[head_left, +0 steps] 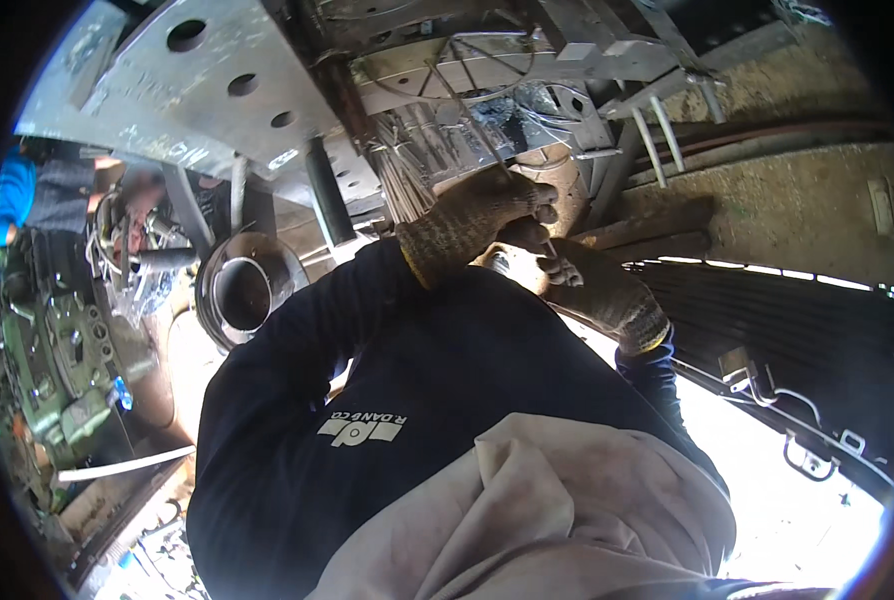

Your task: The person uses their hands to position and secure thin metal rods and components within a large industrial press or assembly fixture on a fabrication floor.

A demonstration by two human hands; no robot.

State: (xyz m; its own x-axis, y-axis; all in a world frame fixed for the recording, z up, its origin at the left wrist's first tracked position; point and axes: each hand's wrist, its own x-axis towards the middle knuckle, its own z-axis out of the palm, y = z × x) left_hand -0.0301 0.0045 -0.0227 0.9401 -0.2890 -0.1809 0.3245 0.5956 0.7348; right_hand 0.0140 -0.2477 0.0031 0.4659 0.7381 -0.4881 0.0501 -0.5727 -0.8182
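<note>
My left hand [482,215], in a worn knitted work glove with bare fingertips, is closed in front of my chest. A thin metal rod [467,115] slants from the far side down to this hand and appears to be gripped in it. Close beside it, almost touching, my right hand [607,290] wears a matching glove, its fingers curled inward. A small pale tip shows between the two hands, but what the right fingers hold cannot be made out. Just beyond my left hand stands a bundle of thin metal rods [402,170].
A steel plate with round holes [207,75] fills the far left, a dark post [329,190] beneath it. Left are a round pipe opening [242,293], green machinery [62,340] and a person in blue [12,195]. A dark ribbed panel [787,330] lies right.
</note>
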